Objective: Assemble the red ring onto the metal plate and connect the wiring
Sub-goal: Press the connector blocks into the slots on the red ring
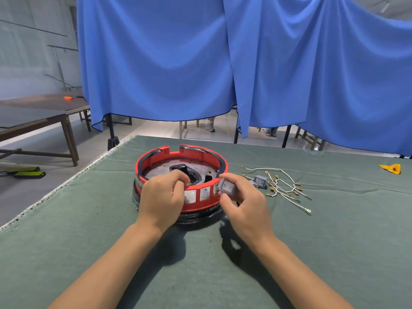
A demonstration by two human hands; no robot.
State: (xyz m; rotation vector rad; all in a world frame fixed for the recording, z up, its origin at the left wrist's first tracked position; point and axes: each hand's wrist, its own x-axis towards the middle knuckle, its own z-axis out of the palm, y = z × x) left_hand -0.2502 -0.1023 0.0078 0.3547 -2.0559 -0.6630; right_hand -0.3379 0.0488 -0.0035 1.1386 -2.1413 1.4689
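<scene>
- Your two forearms come in from the bottom edge over the green cloth of the worktop [89, 219].
- Your left hand [161, 195] is on the near left side of the red ring [200, 202]; its fingers are curled over the top rim of the ring and grip it there.
- Your right hand [242, 205] pinches a small grey rocker switch [227, 186] between thumb and fingers, just beside the near right side of the ring, close to one of the rectangular windows in the ring wall.
- The red ring sits around the metal plate [162, 169], in the middle of the worktop. The plate shows inside the ring, with holes and a dark opening near its centre. Under the ring you can see a dark base.
- The far rim of the ring has a notch, and black strips lie along its top edge on both sides.
- To the right of the ring lies a second grey switch [260, 181], and near it a bundle of white wires [285, 186] with brass terminals, spread on the cloth.
- Farther right, near the edge of the worktop, lies a yellow piece [390, 168] with a red spot.
- Behind the worktop hangs a blue curtain [156, 63], and on the left stand brown wooden tables [44, 108].
</scene>
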